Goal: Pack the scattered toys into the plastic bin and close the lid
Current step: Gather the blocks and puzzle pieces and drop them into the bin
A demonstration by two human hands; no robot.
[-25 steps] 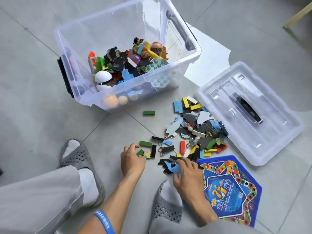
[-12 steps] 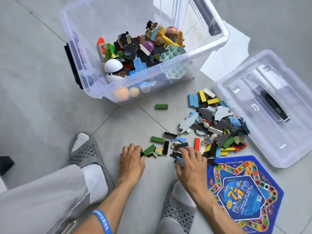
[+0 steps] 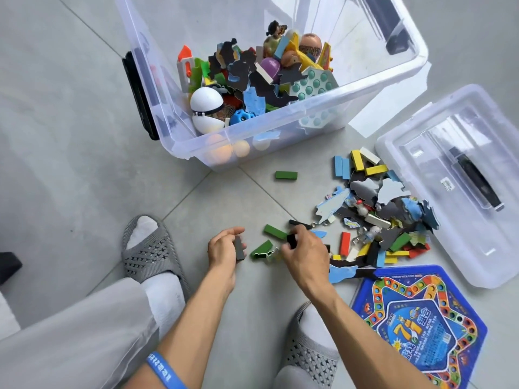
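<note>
- Left hand [image 3: 224, 249]: fingers curled round a dark block [image 3: 239, 248], low over the floor [image 3: 70, 164].
- Right hand [image 3: 306, 252]: fingers pinch a black block [image 3: 292, 240].
- Scattered toys [image 3: 384, 214] lie between the open bin [image 3: 252, 141] and its lid [image 3: 460, 181].

Head camera — my only view, looking steeply down.
I see from above the knees, close over the hands [image 3: 224, 248], the plastic bin [image 3: 179, 141] farther ahead on the floor — wide-angle, edges bowed.
</note>
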